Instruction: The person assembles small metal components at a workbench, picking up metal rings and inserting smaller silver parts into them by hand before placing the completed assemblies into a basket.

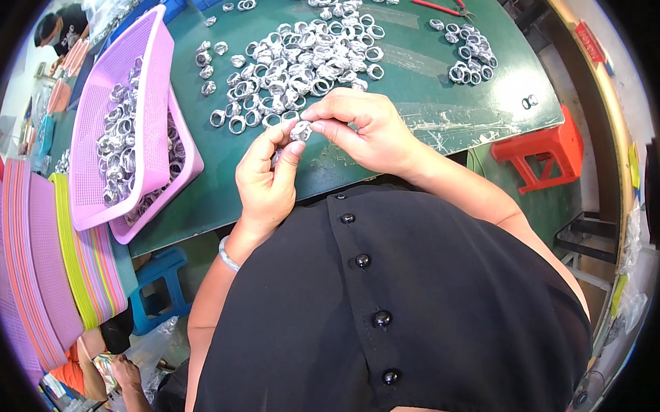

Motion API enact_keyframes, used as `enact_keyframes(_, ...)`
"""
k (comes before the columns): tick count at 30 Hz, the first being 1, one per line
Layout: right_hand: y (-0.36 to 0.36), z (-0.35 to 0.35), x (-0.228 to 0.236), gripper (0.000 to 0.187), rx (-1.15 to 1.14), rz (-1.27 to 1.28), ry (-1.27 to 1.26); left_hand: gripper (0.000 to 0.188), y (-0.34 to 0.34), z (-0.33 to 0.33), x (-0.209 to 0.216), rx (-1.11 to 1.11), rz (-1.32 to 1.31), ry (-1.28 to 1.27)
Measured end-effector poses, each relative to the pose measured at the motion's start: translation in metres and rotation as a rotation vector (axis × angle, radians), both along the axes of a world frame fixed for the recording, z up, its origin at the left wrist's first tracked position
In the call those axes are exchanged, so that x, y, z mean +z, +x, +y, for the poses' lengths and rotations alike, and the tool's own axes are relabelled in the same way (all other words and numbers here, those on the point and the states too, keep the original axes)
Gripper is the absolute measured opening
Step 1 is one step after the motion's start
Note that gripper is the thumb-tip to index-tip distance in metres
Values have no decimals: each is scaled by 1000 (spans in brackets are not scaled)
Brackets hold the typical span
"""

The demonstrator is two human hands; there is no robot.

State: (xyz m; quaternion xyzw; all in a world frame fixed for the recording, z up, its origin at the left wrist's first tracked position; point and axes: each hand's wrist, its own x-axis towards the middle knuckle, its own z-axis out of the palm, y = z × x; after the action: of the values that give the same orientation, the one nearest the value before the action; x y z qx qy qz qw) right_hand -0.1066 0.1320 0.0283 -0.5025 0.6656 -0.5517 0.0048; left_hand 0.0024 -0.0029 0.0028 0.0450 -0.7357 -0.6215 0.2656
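A chunky silver-coloured ring [300, 131] is pinched between the fingertips of both hands, just above the near edge of the green table [415, 141]. My left hand [266, 180] grips it with thumb and fingers, and a bit of another silvery piece shows under that thumb. From the other side, my right hand [367, 132] closes thumb and forefinger at the same ring. Right beyond my fingers lies a large loose pile of similar silver rings [307, 61]. A few more rings [205, 59] lie apart to the left of it.
Stacked pink-purple baskets [89, 167] holding rings stand at left, above colourful nested baskets [89, 280]. A smaller ring group [473, 56] and red-handled pliers [443, 6] lie at right. A red stool [546, 151] and a blue stool [162, 284] stand below. Other people are at left.
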Motion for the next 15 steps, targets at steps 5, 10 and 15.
enact_keyframes(5,1,1,0,13,24,-131,40,22,2,0,0,-6,-12,-11)
enact_keyframes(10,6,3,-4,15,10,-258,111,21,5,1,1,37,40,14)
enact_keyframes(15,6,13,-7,22,199,-80,497,20,6,-3,0,71,63,-67)
